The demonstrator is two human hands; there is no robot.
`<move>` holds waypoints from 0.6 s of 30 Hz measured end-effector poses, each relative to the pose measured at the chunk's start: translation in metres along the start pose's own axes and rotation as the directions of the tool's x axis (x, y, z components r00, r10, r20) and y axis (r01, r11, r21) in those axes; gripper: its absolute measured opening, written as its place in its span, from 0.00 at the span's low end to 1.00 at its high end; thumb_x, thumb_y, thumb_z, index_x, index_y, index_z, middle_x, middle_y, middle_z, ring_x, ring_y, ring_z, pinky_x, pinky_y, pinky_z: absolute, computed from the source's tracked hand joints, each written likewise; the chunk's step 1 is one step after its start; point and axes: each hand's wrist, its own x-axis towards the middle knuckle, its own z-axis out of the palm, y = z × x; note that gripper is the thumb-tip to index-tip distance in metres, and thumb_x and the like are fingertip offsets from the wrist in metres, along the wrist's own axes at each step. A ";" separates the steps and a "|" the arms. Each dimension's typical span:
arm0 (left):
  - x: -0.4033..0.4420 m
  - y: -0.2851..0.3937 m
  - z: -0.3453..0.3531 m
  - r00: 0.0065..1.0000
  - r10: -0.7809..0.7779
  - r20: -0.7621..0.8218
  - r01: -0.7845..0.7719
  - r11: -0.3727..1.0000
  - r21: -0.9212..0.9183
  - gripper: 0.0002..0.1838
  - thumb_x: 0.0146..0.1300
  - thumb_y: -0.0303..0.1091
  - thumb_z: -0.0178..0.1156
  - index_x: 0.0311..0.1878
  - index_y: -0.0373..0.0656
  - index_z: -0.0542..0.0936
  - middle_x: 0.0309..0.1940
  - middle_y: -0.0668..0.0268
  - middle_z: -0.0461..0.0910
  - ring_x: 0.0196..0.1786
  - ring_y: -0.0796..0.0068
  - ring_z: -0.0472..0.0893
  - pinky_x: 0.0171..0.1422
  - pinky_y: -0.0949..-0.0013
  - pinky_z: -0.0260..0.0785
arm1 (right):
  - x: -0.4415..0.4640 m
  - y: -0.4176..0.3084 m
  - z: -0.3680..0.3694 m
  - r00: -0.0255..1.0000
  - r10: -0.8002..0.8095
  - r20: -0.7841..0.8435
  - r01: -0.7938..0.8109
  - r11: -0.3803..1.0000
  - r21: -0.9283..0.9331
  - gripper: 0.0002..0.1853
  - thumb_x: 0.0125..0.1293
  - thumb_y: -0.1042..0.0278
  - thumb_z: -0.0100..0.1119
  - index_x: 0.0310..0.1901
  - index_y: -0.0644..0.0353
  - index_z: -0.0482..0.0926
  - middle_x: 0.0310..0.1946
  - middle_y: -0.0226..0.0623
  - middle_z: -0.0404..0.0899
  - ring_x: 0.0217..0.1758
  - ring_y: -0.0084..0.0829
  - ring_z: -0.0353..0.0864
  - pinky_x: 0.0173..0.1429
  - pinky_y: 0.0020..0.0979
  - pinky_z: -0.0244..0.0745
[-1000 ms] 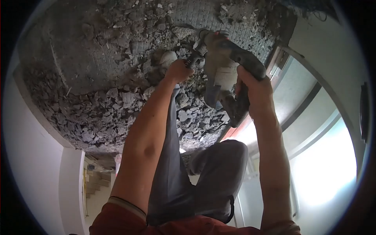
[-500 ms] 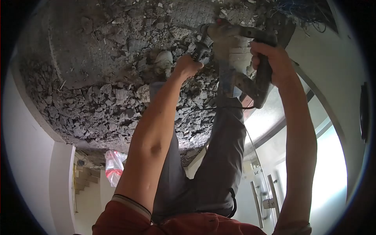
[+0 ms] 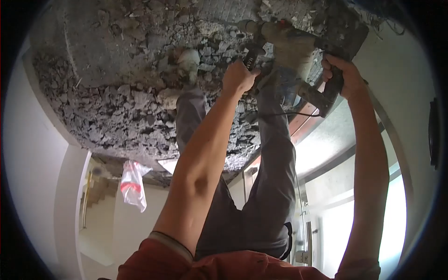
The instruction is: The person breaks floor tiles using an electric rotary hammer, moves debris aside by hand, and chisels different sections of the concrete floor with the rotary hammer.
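A hammer drill lies across the upper right, its front end pointing left over broken rubble. My left hand is closed around the drill's black side handle. On the right, my right hand grips the rear handle, with the fingers wrapped round it. A thin dark cable runs from the base of that handle across my trouser leg. The bit's tip is hard to make out against the dusty debris. One dusty shoe stands among the chunks, left of my left hand.
Loose rubble covers much of the floor, beside a flatter slab. A red-and-white plastic bag is at the lower left. A white wall bounds the left side; a door handle shows at the lower right. Tangled wires lie top right.
Both hands and the hammer drill have shifted right in the view, with the drill's rear end swinging further right. The camera view has also shifted slightly. Both grips stay closed.
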 end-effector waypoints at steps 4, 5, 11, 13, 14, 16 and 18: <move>-0.001 -0.009 0.002 0.990 0.054 -0.134 -0.042 0.995 0.089 0.34 0.60 0.53 0.70 0.56 0.30 0.78 0.49 0.41 0.84 0.54 0.43 0.84 0.56 0.49 0.77 | -0.014 0.038 0.003 0.999 -0.028 0.037 0.021 0.983 0.180 0.05 0.67 0.68 0.65 0.38 0.59 0.81 0.26 0.31 0.77 0.25 0.26 0.74 0.35 0.32 0.73; -0.015 -0.007 -0.003 0.997 -0.006 -0.080 0.015 0.993 0.114 0.32 0.61 0.51 0.69 0.57 0.32 0.78 0.48 0.43 0.84 0.53 0.44 0.85 0.56 0.49 0.77 | -0.022 0.054 0.006 0.998 0.021 -0.054 -0.010 0.982 0.189 0.06 0.69 0.67 0.63 0.36 0.58 0.81 0.26 0.31 0.77 0.26 0.25 0.74 0.35 0.32 0.72; -0.057 -0.010 -0.069 0.987 0.080 -0.142 -0.038 0.960 0.277 0.25 0.60 0.46 0.67 0.54 0.39 0.81 0.41 0.47 0.85 0.46 0.46 0.86 0.50 0.48 0.76 | -0.098 0.066 0.069 0.981 -0.191 0.028 0.179 0.955 0.238 0.16 0.65 0.73 0.57 0.53 0.67 0.74 0.29 0.37 0.75 0.28 0.30 0.75 0.35 0.30 0.71; -0.057 -0.017 -0.092 0.968 0.168 -0.188 -0.092 0.930 0.357 0.22 0.59 0.42 0.68 0.51 0.36 0.82 0.35 0.46 0.85 0.40 0.45 0.85 0.45 0.47 0.75 | -0.107 0.058 0.100 0.987 -0.158 -0.032 0.162 0.963 0.216 0.16 0.64 0.74 0.56 0.53 0.67 0.74 0.29 0.37 0.75 0.28 0.30 0.75 0.34 0.30 0.71; -0.043 -0.017 -0.109 0.959 0.190 -0.210 -0.106 0.929 0.355 0.22 0.59 0.42 0.68 0.51 0.36 0.82 0.35 0.46 0.85 0.40 0.45 0.85 0.45 0.47 0.75 | -0.101 0.047 0.116 0.981 -0.173 -0.088 0.187 0.964 0.187 0.16 0.64 0.75 0.55 0.53 0.66 0.74 0.28 0.36 0.75 0.28 0.29 0.75 0.34 0.30 0.71; -0.026 -0.020 -0.137 0.960 0.232 -0.157 -0.150 0.900 0.409 0.22 0.59 0.40 0.68 0.52 0.35 0.82 0.35 0.47 0.85 0.39 0.47 0.86 0.45 0.47 0.75 | -0.071 0.017 0.140 0.968 -0.240 -0.066 0.248 0.955 0.164 0.13 0.64 0.74 0.58 0.49 0.66 0.76 0.27 0.36 0.75 0.28 0.29 0.75 0.35 0.30 0.71; 0.008 -0.024 -0.163 0.993 0.088 -0.074 -0.047 0.898 0.438 0.20 0.59 0.38 0.66 0.52 0.37 0.82 0.37 0.49 0.86 0.42 0.49 0.86 0.48 0.48 0.76 | -0.041 0.001 0.161 0.991 0.032 -0.132 0.007 0.958 0.287 0.09 0.64 0.72 0.61 0.44 0.64 0.78 0.25 0.36 0.75 0.28 0.29 0.76 0.36 0.30 0.72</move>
